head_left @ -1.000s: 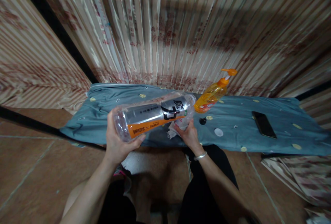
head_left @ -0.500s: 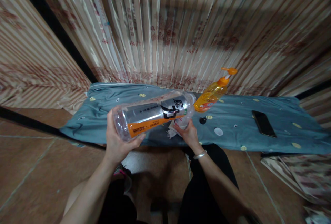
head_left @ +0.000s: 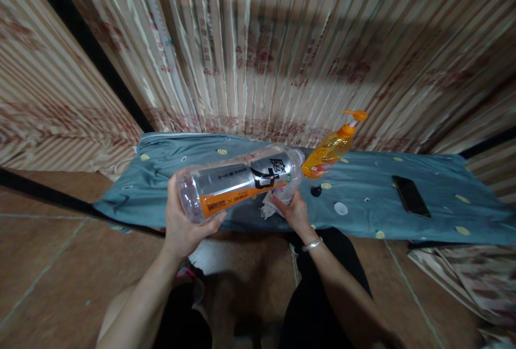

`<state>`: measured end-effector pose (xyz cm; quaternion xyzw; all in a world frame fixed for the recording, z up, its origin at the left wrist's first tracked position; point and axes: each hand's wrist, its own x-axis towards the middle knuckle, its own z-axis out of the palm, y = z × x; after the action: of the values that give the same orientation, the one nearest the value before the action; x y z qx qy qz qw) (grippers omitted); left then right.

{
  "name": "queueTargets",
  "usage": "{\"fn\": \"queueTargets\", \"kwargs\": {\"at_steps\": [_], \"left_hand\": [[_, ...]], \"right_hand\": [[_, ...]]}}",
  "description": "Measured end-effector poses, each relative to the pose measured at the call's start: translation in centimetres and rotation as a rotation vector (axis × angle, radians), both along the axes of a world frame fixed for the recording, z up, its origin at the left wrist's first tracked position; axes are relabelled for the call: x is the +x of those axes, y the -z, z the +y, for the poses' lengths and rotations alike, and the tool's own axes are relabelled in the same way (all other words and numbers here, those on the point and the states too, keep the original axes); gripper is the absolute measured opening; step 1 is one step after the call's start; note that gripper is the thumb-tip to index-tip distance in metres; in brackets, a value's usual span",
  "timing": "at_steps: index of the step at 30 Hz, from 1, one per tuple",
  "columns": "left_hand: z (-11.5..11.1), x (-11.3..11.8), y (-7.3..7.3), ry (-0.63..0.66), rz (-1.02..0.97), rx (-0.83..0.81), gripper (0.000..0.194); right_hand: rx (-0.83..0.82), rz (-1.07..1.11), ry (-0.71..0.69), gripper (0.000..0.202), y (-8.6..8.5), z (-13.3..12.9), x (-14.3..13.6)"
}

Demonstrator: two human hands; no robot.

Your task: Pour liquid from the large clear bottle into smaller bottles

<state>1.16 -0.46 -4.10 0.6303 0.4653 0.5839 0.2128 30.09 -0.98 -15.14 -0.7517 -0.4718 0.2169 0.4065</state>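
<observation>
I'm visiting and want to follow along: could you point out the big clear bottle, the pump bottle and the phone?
Big clear bottle (head_left: 237, 179): head view, on its silver label.
Pump bottle (head_left: 328, 154): head view, on its yellow-orange body.
Phone (head_left: 411, 196): head view, on its dark face.

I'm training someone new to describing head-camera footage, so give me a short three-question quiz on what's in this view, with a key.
1. Multiple choice: where does the left hand hold the large clear bottle?
A) at its neck
B) near its base
C) midway along its label

2. True or false: in the picture, the dark phone lies to the right of the pump bottle.

3. Fill in the colour: the pump top is ____.

Key: 1 B; 2 true; 3 orange.
</observation>
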Motion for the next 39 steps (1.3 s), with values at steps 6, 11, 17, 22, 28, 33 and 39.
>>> {"fn": "queueTargets", "kwargs": {"at_steps": [6,11,17,22,28,33,39], "left_hand": [[0.1,0.0,0.0,-0.003,-0.015,-0.002,0.1],[0.2,0.0,-0.1,0.015,-0.032,-0.017,0.097],[0.4,-0.1,-0.1,0.006,-0.009,-0.002,0.098],[0.4,-0.3,0.0,0.007,-0.002,-0.008,0.098],[0.4,-0.1,-0.1,0.008,-0.002,0.005,0.097],[0.4,-0.1,-0.1,0.012,0.004,0.04,0.095],[0.3,-0.1,0.0,0.008,-0.01,0.006,0.097]], "right_hand": [[0.014,0.004,0.012,0.052,0.2,0.0,-0.1],[0.024,0.001,0.02,0.051,0.4,0.0,-0.1],[0.054,0.018,0.003,0.054,0.5,0.0,-0.2],[0.033,0.009,0.006,0.051,0.3,0.0,-0.2],[0.027,-0.008,0.016,0.05,0.5,0.1,-0.2],[0.035,-0.012,0.02,0.055,0.8,0.1,-0.2],[0.059,-0.01,0.006,0.053,1.2,0.1,-0.1]]}}
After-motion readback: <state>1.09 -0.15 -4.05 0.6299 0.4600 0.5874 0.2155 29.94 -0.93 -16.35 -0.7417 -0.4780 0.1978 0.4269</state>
